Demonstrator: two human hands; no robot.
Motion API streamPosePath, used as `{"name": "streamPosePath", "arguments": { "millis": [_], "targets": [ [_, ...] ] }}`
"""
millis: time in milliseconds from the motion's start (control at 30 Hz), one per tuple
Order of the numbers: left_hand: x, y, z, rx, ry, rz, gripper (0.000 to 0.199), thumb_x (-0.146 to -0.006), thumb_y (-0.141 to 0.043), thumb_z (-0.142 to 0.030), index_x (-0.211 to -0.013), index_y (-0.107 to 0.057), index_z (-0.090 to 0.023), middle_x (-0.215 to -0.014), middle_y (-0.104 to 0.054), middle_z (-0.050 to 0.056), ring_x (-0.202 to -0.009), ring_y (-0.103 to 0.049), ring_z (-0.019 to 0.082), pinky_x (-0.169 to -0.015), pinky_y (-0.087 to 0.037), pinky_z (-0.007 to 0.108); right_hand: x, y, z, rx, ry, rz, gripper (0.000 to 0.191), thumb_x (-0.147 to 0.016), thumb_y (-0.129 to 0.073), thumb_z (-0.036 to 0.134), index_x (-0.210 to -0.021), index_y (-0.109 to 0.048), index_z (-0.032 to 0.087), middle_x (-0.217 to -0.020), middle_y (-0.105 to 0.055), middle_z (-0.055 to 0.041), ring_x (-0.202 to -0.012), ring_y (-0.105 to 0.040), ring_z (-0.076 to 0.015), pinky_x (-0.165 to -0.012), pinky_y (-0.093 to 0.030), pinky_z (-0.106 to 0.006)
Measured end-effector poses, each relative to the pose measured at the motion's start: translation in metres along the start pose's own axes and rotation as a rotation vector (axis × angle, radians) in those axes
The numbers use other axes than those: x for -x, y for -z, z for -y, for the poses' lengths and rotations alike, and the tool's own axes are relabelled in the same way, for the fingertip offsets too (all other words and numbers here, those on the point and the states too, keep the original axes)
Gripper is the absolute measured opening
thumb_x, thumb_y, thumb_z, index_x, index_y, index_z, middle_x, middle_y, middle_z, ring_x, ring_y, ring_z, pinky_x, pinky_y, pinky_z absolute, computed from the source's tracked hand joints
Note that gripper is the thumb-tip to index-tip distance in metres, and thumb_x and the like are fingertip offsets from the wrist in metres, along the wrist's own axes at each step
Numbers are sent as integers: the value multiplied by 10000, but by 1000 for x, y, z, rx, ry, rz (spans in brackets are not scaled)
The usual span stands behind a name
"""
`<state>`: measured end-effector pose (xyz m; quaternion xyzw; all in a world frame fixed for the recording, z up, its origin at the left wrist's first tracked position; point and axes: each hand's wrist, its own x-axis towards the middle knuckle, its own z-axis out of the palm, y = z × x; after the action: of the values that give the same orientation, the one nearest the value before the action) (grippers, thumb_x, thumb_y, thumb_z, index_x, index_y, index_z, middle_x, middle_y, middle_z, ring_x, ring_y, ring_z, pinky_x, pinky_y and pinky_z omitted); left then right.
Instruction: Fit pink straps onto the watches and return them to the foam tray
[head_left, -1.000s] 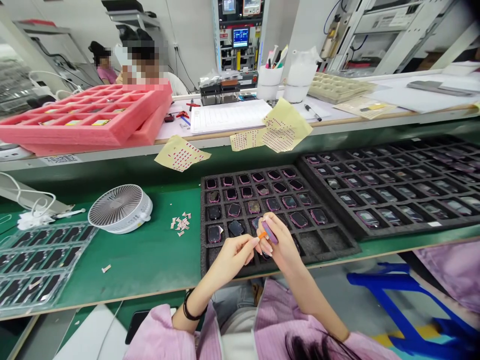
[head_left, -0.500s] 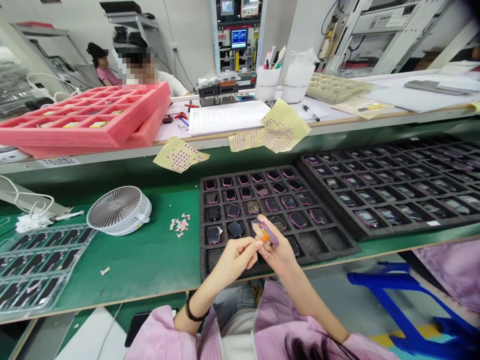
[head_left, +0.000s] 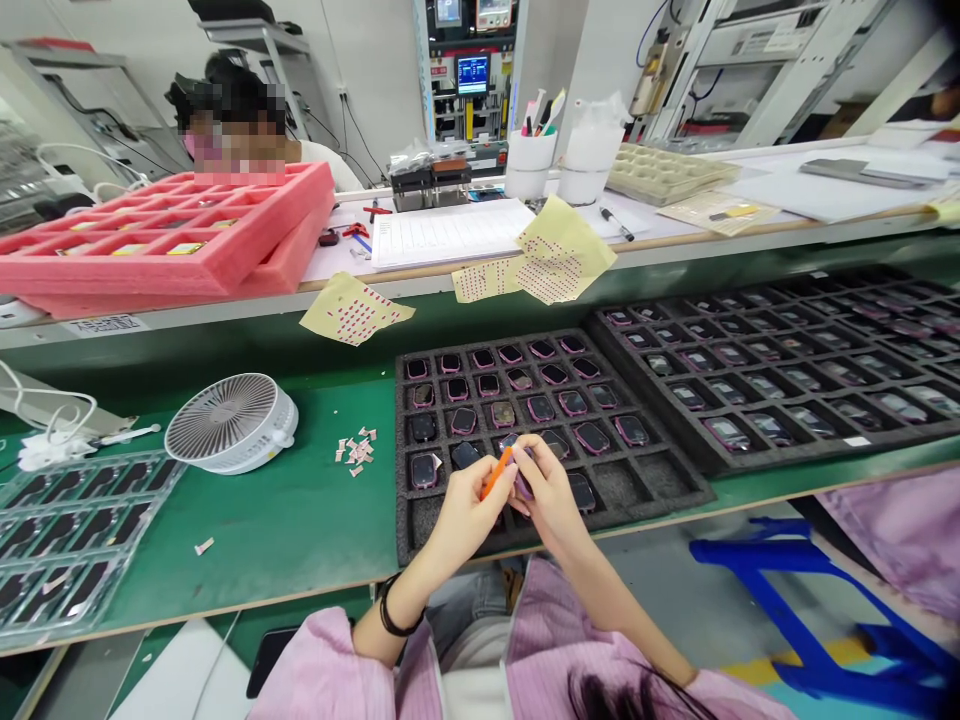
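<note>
My left hand (head_left: pixel 471 510) grips an orange stick-like tool (head_left: pixel 496 474) over the front part of a black foam tray (head_left: pixel 424 512). Just right of it, my right hand (head_left: pixel 551 490) is closed on a small purple-edged watch-like piece (head_left: pixel 523 486), mostly hidden by the fingers. The two hands meet at this piece. Around them, the tray's compartments hold several dark-screened pieces with purple rims, such as one at the right (head_left: pixel 591 437). Two compartments at the tray's front right hold nothing.
A second black tray (head_left: pixel 739 455) of pieces lies to the right. On the left are a white round fan (head_left: pixel 231 425), small pink-white scraps (head_left: pixel 357 452) and a clear tray (head_left: pixel 131 535). Pink foam trays (head_left: pixel 247 250) stand on the shelf; a person (head_left: pixel 240 120) sits behind it.
The orange tool has swung from over the purple-edged piece to an upward slant by my left fingers. My right fingers have closed further around the piece. The person behind has leaned left.
</note>
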<state>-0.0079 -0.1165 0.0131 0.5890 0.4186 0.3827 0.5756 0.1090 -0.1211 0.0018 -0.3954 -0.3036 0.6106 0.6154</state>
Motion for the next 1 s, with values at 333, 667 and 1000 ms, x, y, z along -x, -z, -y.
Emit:
{"name": "streamPosePath", "arguments": {
  "millis": [333, 667, 1000],
  "targets": [
    [30, 134, 26, -836, 157, -550, 291, -877, -457, -404, -723, -566, -182, -552, -508, -13, -490, -440, 128, -535, -307, 228, -4, 141, 29, 1270, 473, -344, 348, -883, -508, 562, -871, -563, 218, -863, -641, -73, -804, -597, -235, -747, -436, -355],
    [20, 153, 34, -920, 293, -618, 452, -904, -419, -436, -1213, -542, -129, -849, -713, 126, -738, -666, 272, -634, -437, 293, 11, 151, 29, 1663, 657, -170, 392, -930, -449, 546, -846, -644, 217, -856, -599, -101, -814, -545, -259, -734, -403, -379],
    [28, 71, -1, -425, 68, -68, 437, -927, -431, -461, -1179, -636, -169, -609, -461, -38, -573, -427, 116, -564, -322, 213, 13, 115, 11, 1351, 375, -33, 405, -860, -519, 620, -731, -517, 236, -686, -554, -30, -664, -525, -213, -646, -435, -347]
  ]
}}
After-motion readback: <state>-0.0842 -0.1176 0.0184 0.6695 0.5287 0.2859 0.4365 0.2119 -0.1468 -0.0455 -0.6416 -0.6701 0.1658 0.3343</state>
